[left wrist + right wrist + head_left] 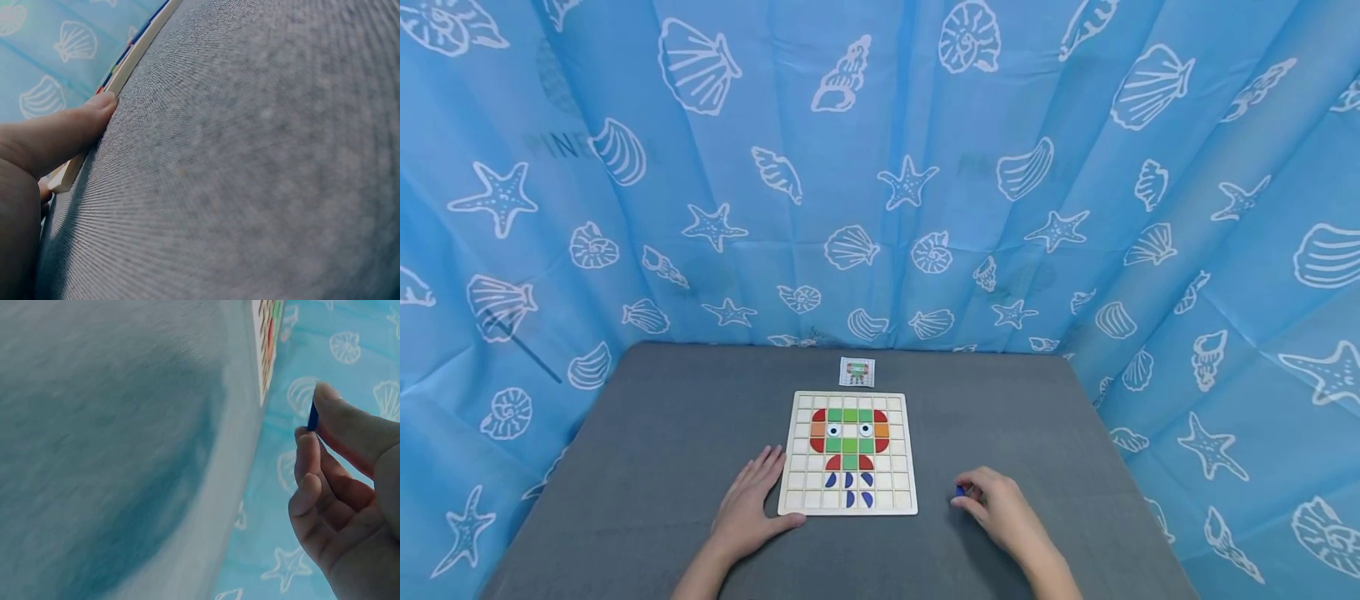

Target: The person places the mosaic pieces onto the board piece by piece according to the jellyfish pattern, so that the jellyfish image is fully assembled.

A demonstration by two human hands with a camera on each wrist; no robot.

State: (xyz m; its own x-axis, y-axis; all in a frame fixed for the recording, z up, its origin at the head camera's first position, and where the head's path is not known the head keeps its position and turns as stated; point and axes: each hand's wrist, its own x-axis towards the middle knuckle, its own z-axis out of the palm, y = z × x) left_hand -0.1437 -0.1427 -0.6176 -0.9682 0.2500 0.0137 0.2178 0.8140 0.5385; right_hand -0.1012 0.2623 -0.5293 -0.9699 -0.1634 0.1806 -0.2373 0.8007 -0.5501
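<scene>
A wooden grid board [900, 481] lies on the grey table, with coloured tiles set in a figure: green squares, red rounded corners, orange squares and two eyes. Blue half-moon tiles [848, 480] fill several cells in its lower rows. My left hand [750, 506] spreads along the board's left side, its thumb [69, 134] on the near-left corner. Right of the board, my right hand [997, 504] pinches a small blue tile [312, 419] between thumb and fingertips, above the table. This tile shows edge-on in the right wrist view, so its outline is hidden.
Behind the board lies a small pattern card [857, 372] printed with a similar figure. The grey cloth-covered table [700, 408] reaches back to a blue curtain [880, 208] with white shells and starfish, which also hangs along both sides.
</scene>
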